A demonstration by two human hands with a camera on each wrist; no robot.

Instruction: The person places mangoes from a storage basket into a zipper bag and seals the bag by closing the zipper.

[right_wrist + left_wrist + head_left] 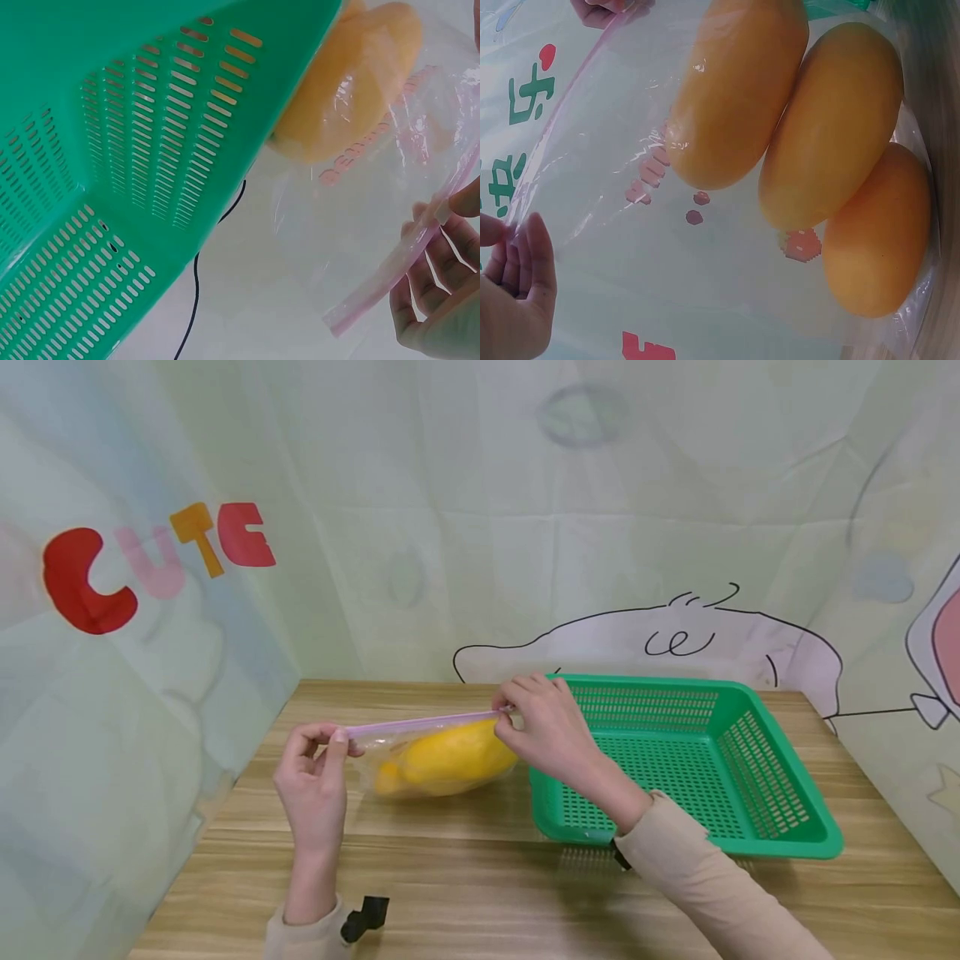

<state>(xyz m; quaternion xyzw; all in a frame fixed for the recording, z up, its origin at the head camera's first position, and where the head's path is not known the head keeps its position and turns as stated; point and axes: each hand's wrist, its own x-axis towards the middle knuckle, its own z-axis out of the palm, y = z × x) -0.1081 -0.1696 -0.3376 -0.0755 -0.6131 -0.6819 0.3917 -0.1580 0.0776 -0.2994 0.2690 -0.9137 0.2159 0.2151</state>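
A clear zip bag (375,767) with a pink zip strip hangs between both hands over the table. Three yellow-orange mangoes (831,127) lie in it, bunched toward the bottom and right in the head view. At the strip's left end, my left hand (313,781) pinches the edge between thumb and fingers. My right hand (546,727) pinches the strip near its right end; in the right wrist view its thumb presses a small whitish slider (443,212) on the strip, fingers behind. Whether the zip is fully closed cannot be told.
Right of the bag stands a green perforated plastic basket (808,768), with my right forearm crossing over its front left corner. Both sit on or above a wood-grain table (450,877). A printed cloth backdrop (420,568) rises behind and at the sides.
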